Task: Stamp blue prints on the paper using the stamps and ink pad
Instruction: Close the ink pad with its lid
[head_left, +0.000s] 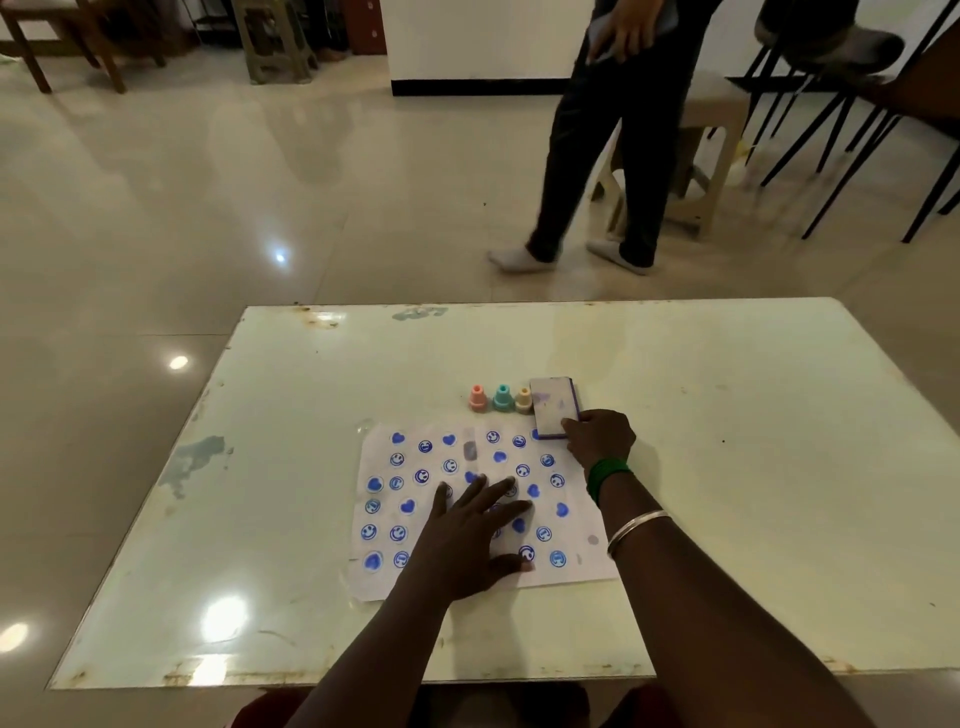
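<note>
A white sheet of paper (415, 519) lies on the table, covered with several blue heart and smiley prints. My left hand (470, 535) rests flat on it with fingers spread. Behind the paper stand three small stamps: a pink stamp (478, 399), a teal stamp (503, 398) and a tan stamp (523, 400). Right of them lies the closed ink pad (554, 406), a flat rectangular case with a purple edge. My right hand (600, 437) grips the ink pad's near right corner.
The pale table (727, 467) has worn, rusty edges and open surface left and right of the paper. A person in dark trousers (597, 156) stands on the glossy floor beyond the table. Chairs and a stool stand at the back.
</note>
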